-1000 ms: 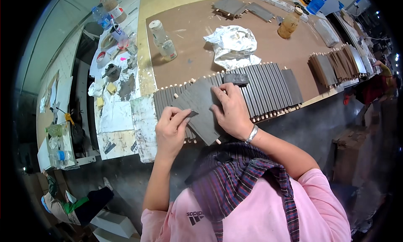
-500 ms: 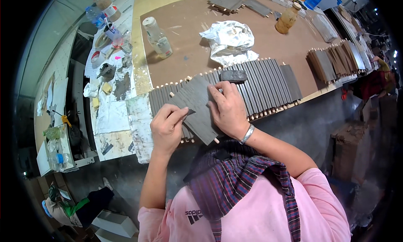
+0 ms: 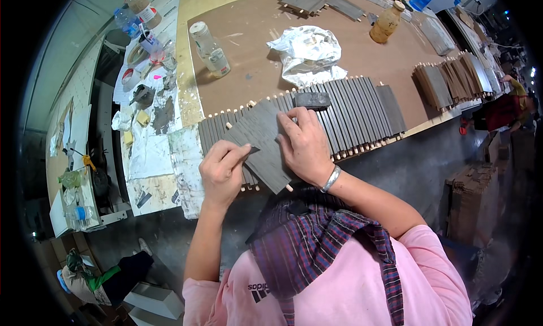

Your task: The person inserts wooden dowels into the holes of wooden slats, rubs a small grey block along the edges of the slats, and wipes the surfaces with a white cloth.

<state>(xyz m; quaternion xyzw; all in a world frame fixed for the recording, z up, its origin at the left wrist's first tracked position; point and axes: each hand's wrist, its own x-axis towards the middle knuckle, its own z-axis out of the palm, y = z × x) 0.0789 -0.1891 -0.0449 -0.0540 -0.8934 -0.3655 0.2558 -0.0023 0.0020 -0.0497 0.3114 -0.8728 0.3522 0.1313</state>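
A grey wood-grained panel (image 3: 261, 135) with pale dowel pegs at its ends lies slantwise on top of a long row of similar panels. Between the thumb and fingers of my left hand (image 3: 222, 170) is a small dark pointed blade (image 3: 254, 150), its tip on the panel's face or just over it; contact I cannot tell. My right hand (image 3: 307, 142) grips the same panel along its right edge, fingers bent and thumb lower down. Just beyond that hand, a dark rectangular block (image 3: 312, 101) rests on the row of panels (image 3: 356, 114), which stand packed side by side.
A crumpled white plastic bag (image 3: 310, 54) lies behind the row, between a clear glass bottle (image 3: 210, 52) and an amber one (image 3: 387, 23). More panels (image 3: 434, 85) stand at the right. A cluttered side table (image 3: 150, 162) is at the left. Other people are farther off.
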